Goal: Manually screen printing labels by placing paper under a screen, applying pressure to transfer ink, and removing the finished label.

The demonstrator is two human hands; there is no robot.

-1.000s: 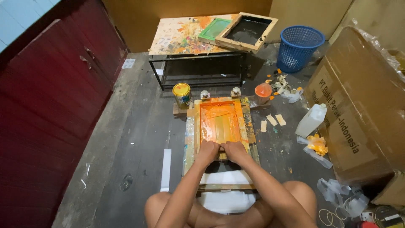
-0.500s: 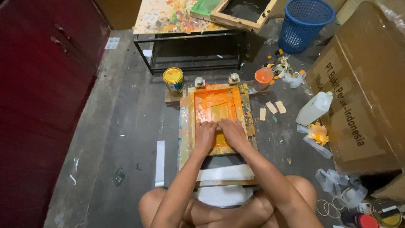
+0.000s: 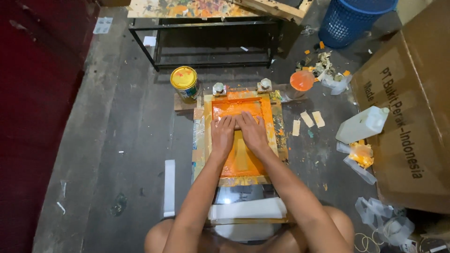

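The person sits on the floor (image 3: 117, 140) with knees apart, and both arms reach forward to a wooden printing frame (image 3: 240, 136) that lies flat between the legs. The inside of the frame is covered with orange ink. The left hand (image 3: 222, 133) and the right hand (image 3: 253, 132) lie side by side on the upper half of the frame, palms down, fingers stretched forward and close together. They seem to press on a narrow tool under the fingers, maybe a squeegee, but the hands cover it, so I cannot tell if they really grip something or only push flat on the screen.

At the far edge of the frame two small clamps (image 3: 219, 88) with round knobs hold it. Just left of them stands a paint can (image 3: 185, 83) with a yellow lid. To the right of the clamps is a round orange lid (image 3: 302, 80) on a small container. Three small strips of tape (image 3: 307, 119) lie on the floor right of the frame, and further right a white plastic jug (image 3: 362, 124) lies on its side near a big cardboard box (image 3: 412, 117). A blue basket (image 3: 351, 21) stands in the far right corner. Behind the frame is a low surface (image 3: 187, 8) on a black metal stand, stained with many colours. Near the person's lap, a folded white cloth (image 3: 247, 209) lies across the near end of the frame
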